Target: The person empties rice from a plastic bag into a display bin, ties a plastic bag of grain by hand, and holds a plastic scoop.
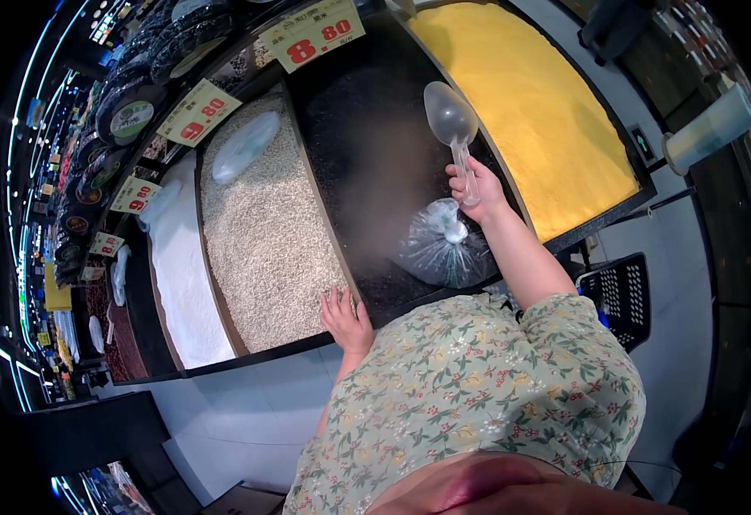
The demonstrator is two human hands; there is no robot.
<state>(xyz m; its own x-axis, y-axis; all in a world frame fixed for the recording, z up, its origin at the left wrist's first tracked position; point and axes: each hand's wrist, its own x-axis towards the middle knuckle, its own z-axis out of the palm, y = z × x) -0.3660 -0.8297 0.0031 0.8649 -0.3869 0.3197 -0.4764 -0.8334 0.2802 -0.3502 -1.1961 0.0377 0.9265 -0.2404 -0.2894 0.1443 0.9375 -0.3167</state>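
Note:
My right hand (478,190) is closed round the handle of a clear plastic scoop (450,113), raised over the bin of black grain (341,142). The scoop's bowl points away from me and looks vacant. Just below that hand, a clear plastic bag (446,249) with dark contents sits at the near end of the black grain bin, its top gathered and twisted. My left hand (347,324) rests with fingers apart at the near right corner of a bin of pale grain (259,232), by the divider. Nothing shows in its fingers.
Right of the black grain lies a bin of yellow meal (525,120); at left is a bin of white powder (188,275). Another scoop (247,148) lies on the pale grain. Price signs (313,36) line the back. A black basket (620,300) stands at my right.

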